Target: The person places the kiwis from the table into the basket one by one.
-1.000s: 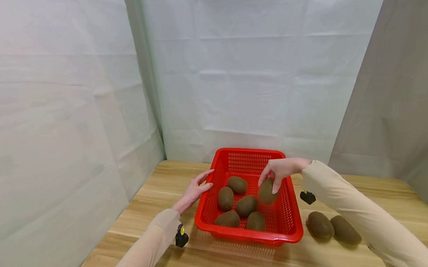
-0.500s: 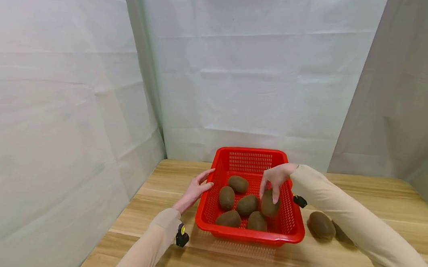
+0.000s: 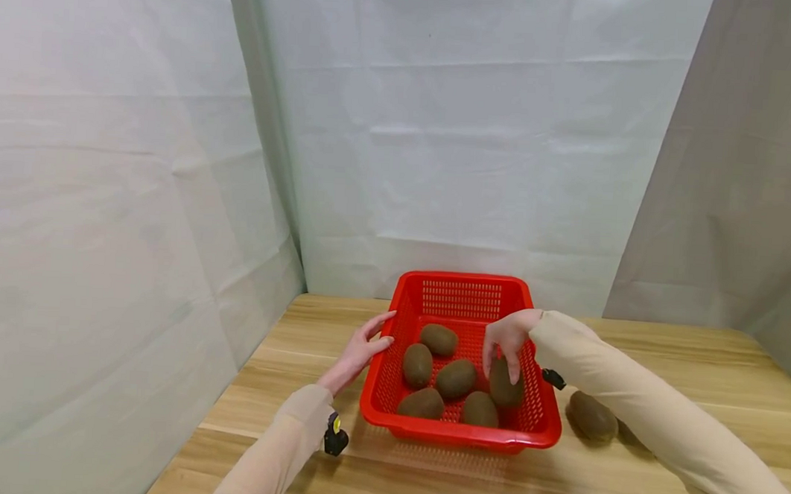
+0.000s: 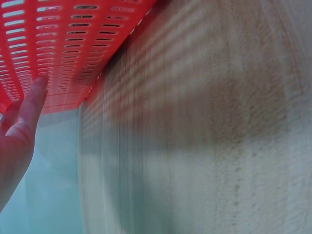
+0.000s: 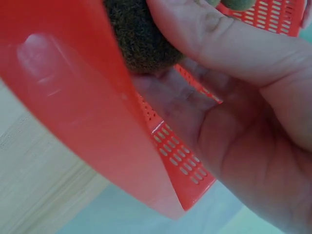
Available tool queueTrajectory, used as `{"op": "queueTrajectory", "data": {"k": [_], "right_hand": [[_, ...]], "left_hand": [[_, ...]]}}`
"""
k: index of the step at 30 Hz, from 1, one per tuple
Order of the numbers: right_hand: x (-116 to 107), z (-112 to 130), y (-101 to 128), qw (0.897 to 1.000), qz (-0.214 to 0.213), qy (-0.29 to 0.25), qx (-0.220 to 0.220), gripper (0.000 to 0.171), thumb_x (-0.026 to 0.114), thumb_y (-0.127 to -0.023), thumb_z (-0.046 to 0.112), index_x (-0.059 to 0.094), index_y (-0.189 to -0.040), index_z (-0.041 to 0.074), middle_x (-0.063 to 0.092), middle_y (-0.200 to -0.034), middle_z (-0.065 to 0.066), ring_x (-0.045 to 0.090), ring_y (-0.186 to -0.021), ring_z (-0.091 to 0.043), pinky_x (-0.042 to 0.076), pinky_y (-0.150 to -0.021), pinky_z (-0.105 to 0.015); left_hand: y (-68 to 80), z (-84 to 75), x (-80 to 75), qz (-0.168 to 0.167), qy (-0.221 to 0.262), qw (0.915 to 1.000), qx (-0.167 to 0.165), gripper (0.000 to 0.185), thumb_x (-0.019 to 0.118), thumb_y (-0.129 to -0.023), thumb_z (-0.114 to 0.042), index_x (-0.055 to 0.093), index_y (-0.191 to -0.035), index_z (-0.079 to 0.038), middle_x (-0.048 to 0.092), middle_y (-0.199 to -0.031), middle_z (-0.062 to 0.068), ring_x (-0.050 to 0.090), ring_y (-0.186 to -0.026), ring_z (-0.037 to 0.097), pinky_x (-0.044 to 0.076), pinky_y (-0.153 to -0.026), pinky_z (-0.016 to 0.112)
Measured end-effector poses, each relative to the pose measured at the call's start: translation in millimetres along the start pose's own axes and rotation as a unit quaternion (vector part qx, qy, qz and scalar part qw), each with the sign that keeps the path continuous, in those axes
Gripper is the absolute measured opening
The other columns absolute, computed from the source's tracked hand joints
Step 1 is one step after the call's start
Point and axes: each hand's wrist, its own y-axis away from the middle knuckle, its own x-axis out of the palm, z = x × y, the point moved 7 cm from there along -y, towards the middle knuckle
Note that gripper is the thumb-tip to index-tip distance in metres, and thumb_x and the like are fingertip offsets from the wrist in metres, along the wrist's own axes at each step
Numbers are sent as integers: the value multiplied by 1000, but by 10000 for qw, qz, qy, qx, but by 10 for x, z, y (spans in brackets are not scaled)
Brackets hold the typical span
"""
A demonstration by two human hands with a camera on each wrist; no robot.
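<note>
A red slotted plastic basket (image 3: 453, 431) stands on the table with several brown kiwifruits lying in it, one of them a kiwi (image 3: 456, 379) near the middle. Inside its right side, my right hand (image 3: 506, 335) reaches down and grips another kiwi (image 3: 507, 389) between thumb and fingers, low by the right wall. The right wrist view has this fuzzy kiwi (image 5: 141, 36) right behind the basket's rim, partly cut off by it. On the opposite side, my left hand (image 3: 358, 352) rests with extended fingers against the basket's outer left wall, as the left wrist view also has it at the slots.
To the right of the basket, a kiwi (image 3: 591, 416) lies on the wooden table (image 3: 310, 347), and another beside it is mostly hidden under the right sleeve (image 3: 636, 386). White cloth (image 3: 467, 169) hangs behind and at the sides.
My right hand has lowered its kiwi deeper into the basket, rightward and toward the front. The front kiwi beside it has shifted slightly right. My left hand stays in place.
</note>
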Motion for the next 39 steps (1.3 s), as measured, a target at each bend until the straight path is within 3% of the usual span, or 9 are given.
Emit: {"op": "queueTrajectory", "data": {"k": [7,10,11,16,17,23,25,32,39], "right_hand": [[63,-152,-198,9994,351,71,18,34,80,-64,17,71,-95,26,56,-105,7,50,-96,-14,46,-78,-33],[115,-382,-401,9991,423,-81,-2,37,81,-63,18,70,-96,27,55,-110,4,51,-95,-13,49,-71,-31],[109,-306,-341,9983,470,-259,248,37,80,-64,13,71,-96,26,55,-110,3,52,-95,-15,50,-70,-31],[131,-154,-230,9940,511,-900,366,40,73,-69,-5,68,-103,15,54,-115,-3,50,-101,-15,51,-69,-31],[117,-34,-131,9918,527,-1050,493,39,71,-70,-9,68,-103,13,54,-113,-3,52,-99,-15,51,-69,-31],[123,-6,-121,9923,334,-1123,395,36,70,-72,-8,68,-102,11,56,-104,-1,54,-67,-11,51,-61,-27],[120,-8,-117,9920,296,-1196,291,35,69,-73,-7,68,-103,10,57,-102,-1,52,-64,-11,51,-60,-27],[66,-24,-57,9833,121,-1818,-36,34,67,-76,-6,65,-108,6,57,-109,-6,53,-100,-23,51,-71,-31],[-40,41,85,9806,-280,-1870,-513,34,66,-80,3,62,-113,6,58,-112,-8,56,-96,-24,48,-76,-31]], "left_hand": [[4,8,-15,16,28,10000,14,51,49,-90,3,31,-138,3,33,-134,27,47,-104,45,50,-71,39],[14,9,-24,25,90,10000,23,52,49,-90,3,30,-138,3,33,-133,28,45,-105,47,50,-72,40],[18,9,-26,23,96,9999,27,52,49,-90,3,30,-138,3,33,-133,28,45,-105,47,50,-72,40],[36,7,-34,-14,55,10000,9,52,49,-90,3,30,-138,3,34,-133,28,46,-104,46,50,-71,40],[39,1,-33,-19,39,10000,23,52,49,-89,3,30,-138,3,34,-133,28,46,-104,46,50,-71,40],[34,2,-29,-2,82,10000,-13,52,49,-89,3,30,-138,2,33,-134,27,45,-106,47,50,-72,40],[25,21,-29,-1,77,10000,-26,52,49,-89,2,30,-138,2,33,-134,26,47,-104,45,50,-71,40],[-64,204,-103,-235,-18,9997,83,50,51,-89,1,37,-137,-3,37,-133,22,53,-99,36,51,-69,40],[-106,252,-95,-227,-105,9994,225,49,51,-89,2,38,-136,-4,38,-133,21,52,-101,34,51,-71,37]]}}
